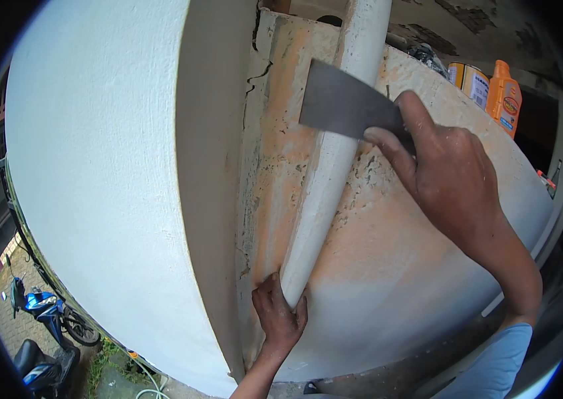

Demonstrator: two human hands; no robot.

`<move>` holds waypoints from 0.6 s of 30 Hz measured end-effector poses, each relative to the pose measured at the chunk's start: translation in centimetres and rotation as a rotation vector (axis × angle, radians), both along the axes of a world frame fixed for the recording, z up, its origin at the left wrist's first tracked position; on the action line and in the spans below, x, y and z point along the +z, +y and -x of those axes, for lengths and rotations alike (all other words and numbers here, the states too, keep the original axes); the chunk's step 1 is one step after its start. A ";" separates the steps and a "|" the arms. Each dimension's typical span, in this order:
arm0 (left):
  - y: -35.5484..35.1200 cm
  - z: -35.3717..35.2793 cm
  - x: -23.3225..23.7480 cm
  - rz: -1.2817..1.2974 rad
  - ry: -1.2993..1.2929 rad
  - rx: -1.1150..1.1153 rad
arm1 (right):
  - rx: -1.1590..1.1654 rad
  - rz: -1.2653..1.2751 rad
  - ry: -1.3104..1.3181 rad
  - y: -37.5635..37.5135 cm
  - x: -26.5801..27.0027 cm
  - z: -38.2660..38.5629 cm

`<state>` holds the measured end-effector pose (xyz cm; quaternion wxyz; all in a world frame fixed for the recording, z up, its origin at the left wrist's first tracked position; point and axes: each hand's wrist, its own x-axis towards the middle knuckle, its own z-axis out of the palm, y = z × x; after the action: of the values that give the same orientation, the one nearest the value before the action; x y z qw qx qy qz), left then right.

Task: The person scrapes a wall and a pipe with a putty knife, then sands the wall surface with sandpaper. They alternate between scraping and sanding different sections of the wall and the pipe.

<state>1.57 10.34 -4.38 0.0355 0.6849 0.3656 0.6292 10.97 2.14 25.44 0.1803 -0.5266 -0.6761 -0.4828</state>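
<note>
My right hand (454,169) is closed on a scraper (341,101) with a wide, flat dark blade. The blade points left and overlaps the upper part of a white pipe (326,189), which runs at a slant down the wall. Lower down, my left hand (280,314) wraps round that pipe, thumb on the right side and fingers on the left. Behind the pipe, the wall (368,253) shows orange-brown patches and flaking, pitted paint. A jagged crack (255,80) runs down its upper left part.
To the left rises a white curved wall face (102,186). A paint can (471,83) and an orange bottle (504,100) stand along the ledge at upper right. Below at left are a blue motorbike (45,306) on paving and a pale hose (155,384).
</note>
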 end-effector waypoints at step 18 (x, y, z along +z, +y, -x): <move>0.3 0.4 -0.6 -0.018 0.025 -0.082 | -0.113 0.095 -0.054 -0.4 -1.8 1.0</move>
<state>1.13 10.63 -4.97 0.0505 0.7073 0.3321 0.6220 9.96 1.72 23.68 0.1090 -0.5588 -0.6720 -0.4736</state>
